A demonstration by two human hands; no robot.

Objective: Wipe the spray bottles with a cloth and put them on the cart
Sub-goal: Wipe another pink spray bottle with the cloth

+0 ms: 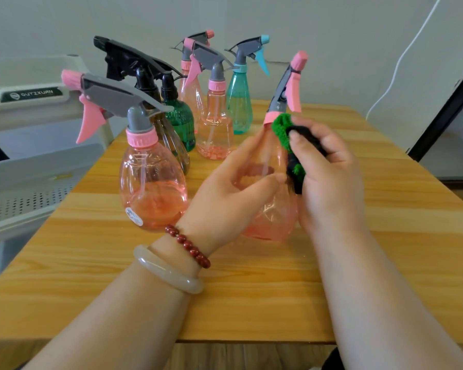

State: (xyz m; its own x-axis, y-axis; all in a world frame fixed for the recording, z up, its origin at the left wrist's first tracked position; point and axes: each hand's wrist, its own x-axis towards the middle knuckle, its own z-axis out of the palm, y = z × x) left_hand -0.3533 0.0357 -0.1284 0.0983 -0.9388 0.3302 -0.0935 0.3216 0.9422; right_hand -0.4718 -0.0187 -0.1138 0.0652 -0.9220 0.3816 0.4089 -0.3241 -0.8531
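Fingers (pixel 247 146) of the left hand (pixel 222 188) curl round the pink bottle (pixel 274 214). Its base is down near the table (pixel 385 209), its long axis leans right, and its nozzle points up. The right hand (pixel 329 180) grips the cloth (pixel 282 128) against the bottle's shoulder.

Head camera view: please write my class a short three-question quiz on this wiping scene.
1. True or false: the right hand holds a fluffy green-and-black cloth against the tilted pink translucent plastic spray bottle.
2. The left hand has its grip on: A) that pink bottle; B) a green bottle; C) a black trigger.
3. Fill in: the white plastic cart stands on the ____ side of the wooden table.
Key: 1 true; 2 A; 3 left.
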